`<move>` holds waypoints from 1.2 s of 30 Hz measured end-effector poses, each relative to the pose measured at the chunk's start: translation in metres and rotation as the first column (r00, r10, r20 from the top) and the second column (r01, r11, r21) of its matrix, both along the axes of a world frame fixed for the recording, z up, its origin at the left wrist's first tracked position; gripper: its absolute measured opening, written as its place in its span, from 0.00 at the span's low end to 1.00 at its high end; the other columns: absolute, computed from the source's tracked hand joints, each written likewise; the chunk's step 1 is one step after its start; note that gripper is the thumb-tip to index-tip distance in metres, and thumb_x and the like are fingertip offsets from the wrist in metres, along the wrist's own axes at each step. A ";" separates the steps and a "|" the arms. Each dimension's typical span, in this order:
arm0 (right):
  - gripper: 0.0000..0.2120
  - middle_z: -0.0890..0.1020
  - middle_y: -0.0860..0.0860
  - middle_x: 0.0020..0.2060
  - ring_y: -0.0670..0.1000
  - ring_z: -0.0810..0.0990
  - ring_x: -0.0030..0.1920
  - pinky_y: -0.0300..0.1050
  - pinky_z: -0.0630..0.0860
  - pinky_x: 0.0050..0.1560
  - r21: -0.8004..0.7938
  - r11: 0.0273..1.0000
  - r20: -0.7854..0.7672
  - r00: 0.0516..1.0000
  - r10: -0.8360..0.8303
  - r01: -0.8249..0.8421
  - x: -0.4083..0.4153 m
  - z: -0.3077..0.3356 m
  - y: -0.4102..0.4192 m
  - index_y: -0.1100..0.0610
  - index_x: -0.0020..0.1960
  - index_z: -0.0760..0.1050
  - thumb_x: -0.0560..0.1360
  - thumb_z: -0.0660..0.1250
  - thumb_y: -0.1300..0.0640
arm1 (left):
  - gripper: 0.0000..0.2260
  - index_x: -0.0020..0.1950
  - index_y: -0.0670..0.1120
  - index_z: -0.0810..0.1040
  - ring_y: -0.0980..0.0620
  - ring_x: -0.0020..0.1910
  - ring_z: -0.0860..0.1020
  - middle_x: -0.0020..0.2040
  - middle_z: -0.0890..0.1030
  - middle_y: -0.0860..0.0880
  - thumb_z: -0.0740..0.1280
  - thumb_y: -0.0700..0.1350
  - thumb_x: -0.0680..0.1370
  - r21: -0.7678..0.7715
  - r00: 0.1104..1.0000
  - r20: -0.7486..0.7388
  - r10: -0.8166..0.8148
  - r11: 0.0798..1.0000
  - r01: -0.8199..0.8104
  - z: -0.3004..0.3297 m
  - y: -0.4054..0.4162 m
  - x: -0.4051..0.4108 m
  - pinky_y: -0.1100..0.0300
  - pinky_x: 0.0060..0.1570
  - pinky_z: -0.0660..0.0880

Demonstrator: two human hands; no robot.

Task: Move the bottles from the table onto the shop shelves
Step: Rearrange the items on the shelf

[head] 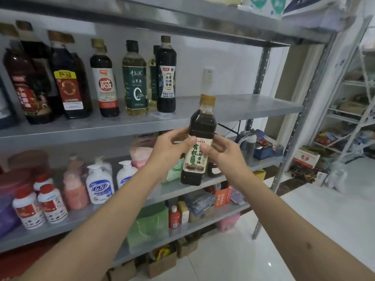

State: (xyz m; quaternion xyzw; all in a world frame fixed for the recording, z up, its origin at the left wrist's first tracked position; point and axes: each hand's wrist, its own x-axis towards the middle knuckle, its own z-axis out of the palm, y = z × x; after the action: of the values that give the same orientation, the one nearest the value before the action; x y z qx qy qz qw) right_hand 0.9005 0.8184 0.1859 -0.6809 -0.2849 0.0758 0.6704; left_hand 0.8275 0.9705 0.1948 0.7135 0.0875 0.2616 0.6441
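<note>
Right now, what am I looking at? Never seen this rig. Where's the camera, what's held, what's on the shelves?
No robot here. One wide-angle camera sits on a person's head, looking forward and down, so the two bare arms reaching in are the wearer's own. The left hand and right hand together grip a dark sauce bottle with a tan cap and cream label, held upright in front of the metal shelves. On that shelf stands a row of bottles: dark sauces, a green-labelled oil bottle, a dark vinegar bottle; the stretch right of them is bare. The shelf below holds pump bottles and white red-capped bottles.
</note>
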 end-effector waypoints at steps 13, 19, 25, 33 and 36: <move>0.22 0.86 0.51 0.54 0.49 0.86 0.54 0.49 0.83 0.56 0.091 0.993 0.006 0.998 0.069 -0.070 0.133 0.043 0.025 0.59 0.71 0.74 0.77 0.71 0.62 | 0.11 0.54 0.48 0.83 0.53 0.51 0.85 0.49 0.86 0.52 0.77 0.47 0.74 -0.039 0.977 0.092 0.193 0.981 -0.190 0.037 0.011 0.121 0.54 0.53 0.82; 0.21 0.86 0.52 0.54 0.49 0.86 0.53 0.47 0.83 0.56 0.167 0.984 0.030 0.998 0.054 -0.059 0.181 0.059 0.058 0.61 0.70 0.74 0.78 0.70 0.63 | 0.06 0.51 0.52 0.82 0.56 0.50 0.84 0.49 0.86 0.54 0.64 0.48 0.83 0.030 0.971 0.144 0.191 0.980 -0.197 0.053 0.034 0.162 0.53 0.56 0.82; 0.20 0.86 0.55 0.49 0.53 0.87 0.50 0.48 0.84 0.49 0.234 0.971 0.008 0.999 0.047 -0.047 0.235 0.089 0.100 0.64 0.69 0.72 0.79 0.70 0.62 | 0.13 0.53 0.52 0.82 0.56 0.56 0.83 0.54 0.85 0.53 0.58 0.49 0.86 -0.013 0.971 0.169 0.171 0.985 -0.171 0.082 0.069 0.205 0.52 0.62 0.78; 0.21 0.86 0.57 0.49 0.52 0.87 0.47 0.48 0.84 0.48 0.259 0.966 0.050 0.999 0.006 -0.019 0.284 0.102 0.148 0.64 0.70 0.72 0.78 0.70 0.65 | 0.25 0.66 0.46 0.79 0.60 0.52 0.80 0.65 0.81 0.49 0.48 0.57 0.87 0.051 0.995 0.077 0.068 0.996 -0.073 0.102 0.105 0.239 0.62 0.53 0.77; 0.21 0.86 0.59 0.51 0.54 0.87 0.49 0.49 0.84 0.51 0.243 0.970 0.054 0.998 0.019 -0.031 0.298 0.096 0.165 0.64 0.70 0.71 0.78 0.69 0.67 | 0.30 0.68 0.48 0.77 0.61 0.50 0.78 0.62 0.82 0.52 0.44 0.63 0.84 0.041 1.000 0.007 0.001 0.999 -0.002 0.102 0.111 0.247 0.62 0.50 0.75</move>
State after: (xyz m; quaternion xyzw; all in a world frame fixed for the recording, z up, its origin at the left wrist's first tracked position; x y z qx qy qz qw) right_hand 1.1987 0.9834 0.2815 -0.5917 -0.3176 0.0314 0.7403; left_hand 1.0746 1.0818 0.2972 0.7257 0.0804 0.2663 0.6292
